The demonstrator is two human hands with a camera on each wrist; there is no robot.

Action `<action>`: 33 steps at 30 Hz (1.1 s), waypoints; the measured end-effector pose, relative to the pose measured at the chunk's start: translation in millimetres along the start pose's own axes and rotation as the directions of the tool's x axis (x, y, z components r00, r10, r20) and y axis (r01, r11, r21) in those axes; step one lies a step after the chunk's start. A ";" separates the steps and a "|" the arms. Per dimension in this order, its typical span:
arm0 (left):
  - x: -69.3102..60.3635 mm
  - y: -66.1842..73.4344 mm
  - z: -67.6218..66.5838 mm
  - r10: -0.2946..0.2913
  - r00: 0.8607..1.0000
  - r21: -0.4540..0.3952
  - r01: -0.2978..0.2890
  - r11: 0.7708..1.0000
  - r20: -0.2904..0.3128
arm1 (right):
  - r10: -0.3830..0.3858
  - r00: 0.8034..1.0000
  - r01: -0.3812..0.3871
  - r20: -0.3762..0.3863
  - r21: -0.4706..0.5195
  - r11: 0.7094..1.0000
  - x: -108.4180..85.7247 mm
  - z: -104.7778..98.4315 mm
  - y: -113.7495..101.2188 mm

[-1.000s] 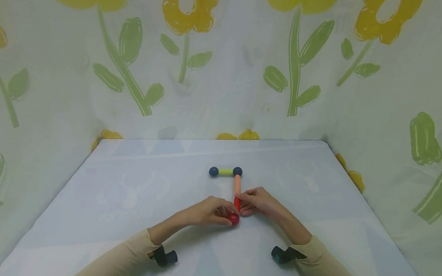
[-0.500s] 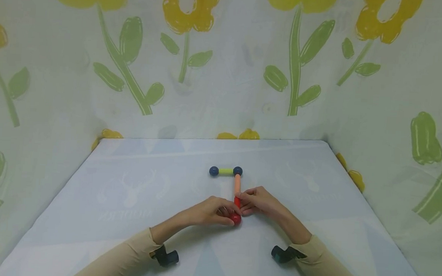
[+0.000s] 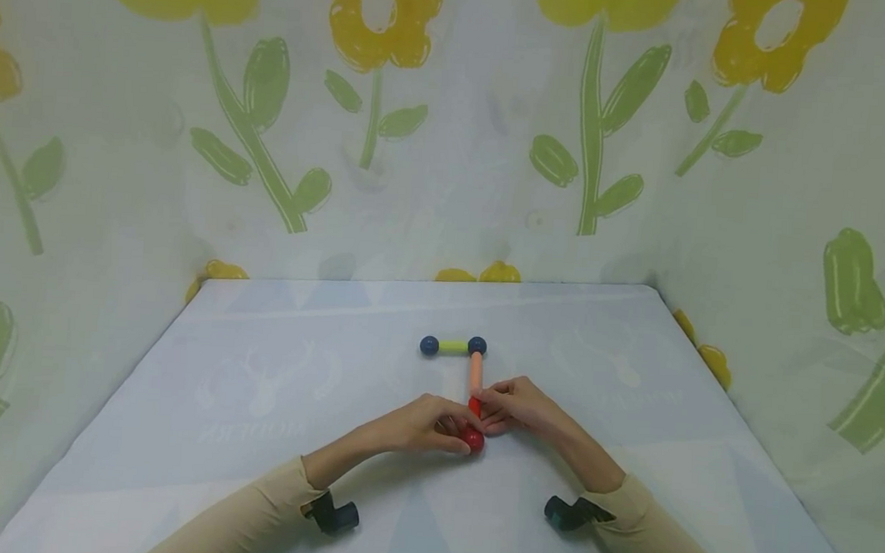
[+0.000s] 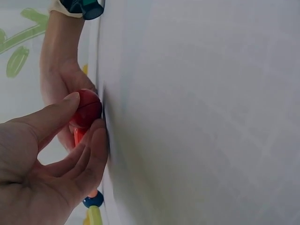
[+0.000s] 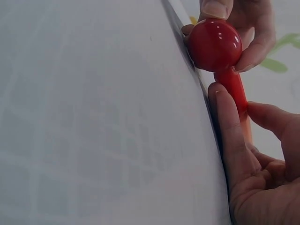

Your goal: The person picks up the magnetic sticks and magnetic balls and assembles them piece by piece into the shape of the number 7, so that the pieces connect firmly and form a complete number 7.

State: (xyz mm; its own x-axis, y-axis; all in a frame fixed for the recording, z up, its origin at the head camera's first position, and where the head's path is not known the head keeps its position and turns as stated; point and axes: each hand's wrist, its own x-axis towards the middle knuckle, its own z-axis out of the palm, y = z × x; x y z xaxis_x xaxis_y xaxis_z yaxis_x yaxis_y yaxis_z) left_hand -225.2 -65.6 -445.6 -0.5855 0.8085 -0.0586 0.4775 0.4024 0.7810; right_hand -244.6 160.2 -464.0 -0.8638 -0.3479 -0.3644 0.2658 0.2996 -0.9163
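My left hand [image 3: 427, 424] pinches a shiny red ball [image 3: 474, 441] between thumb and fingers, low over the table. At the near end of a short red rod [image 5: 234, 89], the ball appears to touch it in the right wrist view. My right hand [image 3: 522, 404] pinches that rod between thumb and a finger, from the right. Beyond it, in line, lies a peach rod [image 3: 476, 372] leading to a dark blue ball [image 3: 477, 345]. A yellow-green rod [image 3: 453, 345] runs left from there to a second dark blue ball [image 3: 429, 345]. Fingers partly cover the red rod in the head view.
A pale patterned cloth covers the table [image 3: 254, 434]. Flower-printed fabric walls [image 3: 447, 185] close off the back and both sides. Each wrist carries a black camera, the left camera [image 3: 336, 515] and the right camera [image 3: 569, 513], just above the table.
My left hand has shifted the red ball slightly to the right, in line with the red rod. The right hand and the other pieces stay practically where they were.
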 end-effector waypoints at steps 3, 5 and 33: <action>-0.3 -0.4 -0.3 0.003 1.000 0.002 -0.003 1.000 -0.002 | -0.001 1.000 0.001 -0.001 0.002 1.000 0.7 -0.7 0.8; -0.7 -0.7 -0.3 0.004 1.000 0.004 -0.004 1.000 -0.003 | -0.005 1.000 0.005 0.003 0.003 1.000 0.7 -1.1 1.4; -19.6 -7.6 -7.6 0.003 0.999 -0.026 -0.004 1.000 -0.040 | 0.033 0.999 -0.031 0.043 -0.034 0.999 -2.7 -10.0 4.2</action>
State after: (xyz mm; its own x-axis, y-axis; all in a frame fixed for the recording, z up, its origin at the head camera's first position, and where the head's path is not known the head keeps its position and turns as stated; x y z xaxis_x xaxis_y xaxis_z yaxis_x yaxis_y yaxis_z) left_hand -222.4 -87.8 -445.6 -0.6103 0.7916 -0.0313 0.4623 0.3880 0.7973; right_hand -245.4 171.4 -465.2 -0.8355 -0.3758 -0.4009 0.2778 0.3406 -0.8982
